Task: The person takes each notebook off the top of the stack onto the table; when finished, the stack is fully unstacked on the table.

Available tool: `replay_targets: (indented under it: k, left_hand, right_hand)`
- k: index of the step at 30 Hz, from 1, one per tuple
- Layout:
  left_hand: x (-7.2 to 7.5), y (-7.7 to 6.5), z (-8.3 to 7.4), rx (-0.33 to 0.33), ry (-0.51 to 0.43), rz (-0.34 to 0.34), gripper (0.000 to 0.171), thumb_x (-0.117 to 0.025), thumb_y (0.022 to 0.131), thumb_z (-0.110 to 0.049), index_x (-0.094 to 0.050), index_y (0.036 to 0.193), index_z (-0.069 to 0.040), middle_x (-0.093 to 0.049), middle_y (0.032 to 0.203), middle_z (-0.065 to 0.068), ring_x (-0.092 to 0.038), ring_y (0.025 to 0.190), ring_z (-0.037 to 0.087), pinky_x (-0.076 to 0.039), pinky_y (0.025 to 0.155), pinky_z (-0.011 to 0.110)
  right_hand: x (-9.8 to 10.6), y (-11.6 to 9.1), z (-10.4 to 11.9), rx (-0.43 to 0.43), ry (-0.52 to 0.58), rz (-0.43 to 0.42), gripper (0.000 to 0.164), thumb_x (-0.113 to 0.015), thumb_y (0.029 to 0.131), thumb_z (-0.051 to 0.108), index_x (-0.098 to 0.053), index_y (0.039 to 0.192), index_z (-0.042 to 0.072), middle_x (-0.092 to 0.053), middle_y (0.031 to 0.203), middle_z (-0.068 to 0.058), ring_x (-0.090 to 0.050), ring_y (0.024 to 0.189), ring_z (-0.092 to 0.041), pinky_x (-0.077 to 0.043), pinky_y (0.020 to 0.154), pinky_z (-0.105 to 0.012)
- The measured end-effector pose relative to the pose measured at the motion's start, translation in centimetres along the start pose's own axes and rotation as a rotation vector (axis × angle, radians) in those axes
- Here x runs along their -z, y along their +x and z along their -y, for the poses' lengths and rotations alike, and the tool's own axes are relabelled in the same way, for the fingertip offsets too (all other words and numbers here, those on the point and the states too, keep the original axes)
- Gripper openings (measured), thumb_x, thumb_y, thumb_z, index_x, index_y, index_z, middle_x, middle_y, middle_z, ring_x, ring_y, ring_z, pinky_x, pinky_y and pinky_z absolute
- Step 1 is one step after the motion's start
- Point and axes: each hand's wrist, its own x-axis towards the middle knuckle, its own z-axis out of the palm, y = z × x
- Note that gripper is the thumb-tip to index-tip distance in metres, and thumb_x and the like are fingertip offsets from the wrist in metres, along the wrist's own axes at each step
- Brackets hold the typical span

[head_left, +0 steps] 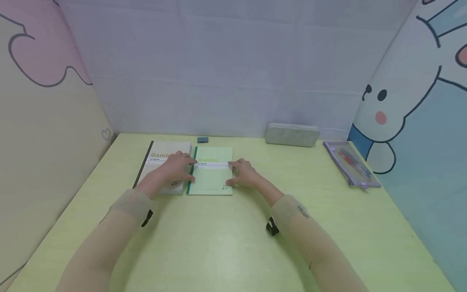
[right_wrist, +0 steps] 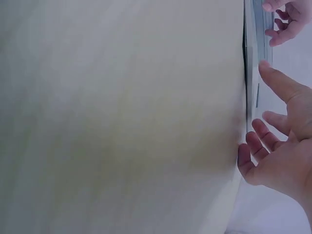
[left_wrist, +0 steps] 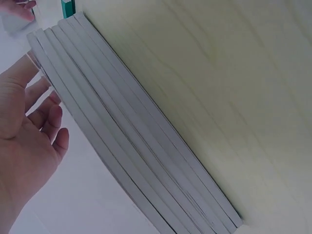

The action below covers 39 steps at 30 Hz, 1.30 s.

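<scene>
A green Gambit notebook [head_left: 210, 178] with a dark green spine lies flat on the table, between my two hands. My left hand [head_left: 175, 168] reaches over the white notebook stack [head_left: 164, 147], its fingertips and thumb at the green notebook's spine. On the opposite side, my right hand [head_left: 243, 173] has its thumb and fingertips at the notebook's right edge. The left wrist view shows the stack [left_wrist: 126, 122] edge-on, several notebooks thick, beside the left hand [left_wrist: 29, 131]. In the right wrist view, the right hand [right_wrist: 280, 131] has loosely bent fingers alongside the thin notebook edge [right_wrist: 250, 73].
Behind the notebooks sits a small dark grey block [head_left: 202, 140]. A grey case [head_left: 292, 134] stands against the back wall. At the table's right edge lies a purple-trimmed clear zip pouch [head_left: 352, 164] with pens inside. Printed cloth walls enclose the table [head_left: 219, 243] on three sides.
</scene>
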Motion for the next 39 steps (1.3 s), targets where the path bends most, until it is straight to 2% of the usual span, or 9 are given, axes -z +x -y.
replay_targets:
  k: [3,5,9,13,18,24,31,34,39]
  left_hand:
    - [0.5,-0.5,0.6,0.014,-0.054,-0.041,0.067,-0.078,0.076,-0.037,-0.054,0.134,-0.012,-0.058,0.124,0.01,-0.043,0.111,0.028,-0.033,0.094,0.049]
    - [1.1,-0.9,1.0,0.028,-0.095,-0.065,0.071,-0.078,0.076,-0.035,-0.049,0.137,-0.012,-0.059,0.121,0.008,-0.042,0.111,0.028,-0.033,0.094,0.05]
    - [2.1,-1.9,2.1,0.054,-0.147,-0.104,0.076,-0.077,0.078,-0.034,-0.042,0.142,-0.014,-0.057,0.124,0.009,-0.039,0.115,0.029,-0.029,0.098,0.052]
    - [2.5,-3.3,4.1,0.058,-0.155,-0.155,0.077,-0.077,0.077,-0.035,-0.041,0.142,-0.012,-0.05,0.134,0.015,-0.034,0.123,0.037,-0.023,0.101,0.06]
    - [2.2,-5.1,6.7,0.089,-0.172,-0.205,0.079,-0.078,0.076,-0.035,-0.041,0.141,-0.01,-0.041,0.142,0.021,-0.027,0.128,0.046,-0.02,0.099,0.065]
    - [1.6,-6.8,9.2,0.131,-0.222,-0.221,0.09,-0.078,0.076,-0.036,-0.031,0.147,-0.007,-0.033,0.146,0.024,-0.024,0.13,0.049,-0.017,0.101,0.066]
    - [0.5,-7.1,11.5,0.191,-0.281,-0.19,0.103,-0.078,0.072,-0.049,-0.024,0.149,-0.005,-0.032,0.145,0.028,-0.023,0.13,0.052,-0.018,0.1,0.068]
    - [0.3,-7.3,12.1,0.214,-0.309,-0.172,0.107,-0.076,0.072,-0.053,-0.02,0.149,-0.005,-0.035,0.143,0.028,-0.023,0.13,0.052,-0.018,0.099,0.069]
    - [0.3,-7.3,12.5,0.215,-0.328,-0.128,0.106,-0.073,0.074,-0.054,-0.021,0.148,0.001,-0.04,0.138,0.029,-0.023,0.131,0.052,-0.019,0.101,0.068]
  right_hand:
    - [0.3,0.1,0.3,0.024,0.063,-0.04,0.079,-0.077,0.078,0.036,-0.04,0.144,0.012,-0.047,0.13,-0.015,-0.047,0.116,-0.03,-0.04,0.098,-0.04]
    - [0.6,0.1,0.6,0.072,0.081,-0.071,0.077,-0.077,0.077,0.039,-0.044,0.141,0.011,-0.051,0.125,-0.016,-0.052,0.109,-0.03,-0.044,0.094,-0.038]
    - [0.7,0.3,1.7,0.113,0.081,-0.068,0.075,-0.077,0.077,0.038,-0.046,0.14,0.012,-0.054,0.126,-0.016,-0.054,0.11,-0.03,-0.044,0.094,-0.038]
    - [0.0,0.8,3.4,0.118,0.066,-0.058,0.073,-0.077,0.079,0.031,-0.043,0.141,0.012,-0.053,0.131,-0.015,-0.049,0.117,-0.031,-0.04,0.1,-0.041]
    - [-0.8,1.4,5.3,0.133,0.062,-0.052,0.071,-0.073,0.082,0.034,-0.041,0.143,0.013,-0.05,0.136,-0.013,-0.043,0.126,-0.031,-0.036,0.105,-0.043]
    - [-2.0,2.4,7.1,0.155,0.082,-0.018,0.07,-0.066,0.087,0.041,-0.038,0.145,0.014,-0.043,0.143,-0.01,-0.036,0.134,-0.03,-0.032,0.108,-0.043]
    - [-3.9,3.7,8.9,0.191,0.067,0.021,0.076,-0.063,0.087,0.046,-0.031,0.148,0.012,-0.037,0.148,-0.008,-0.032,0.138,-0.025,-0.031,0.11,-0.038]
    - [-4.7,4.1,9.8,0.197,0.069,0.03,0.08,-0.062,0.087,0.049,-0.027,0.149,0.013,-0.035,0.15,-0.008,-0.031,0.138,-0.023,-0.03,0.111,-0.035]
    - [-5.7,4.2,10.8,0.166,0.109,0.033,0.083,-0.064,0.086,0.048,-0.025,0.15,0.013,-0.027,0.153,-0.009,-0.024,0.141,-0.026,-0.027,0.112,-0.04]
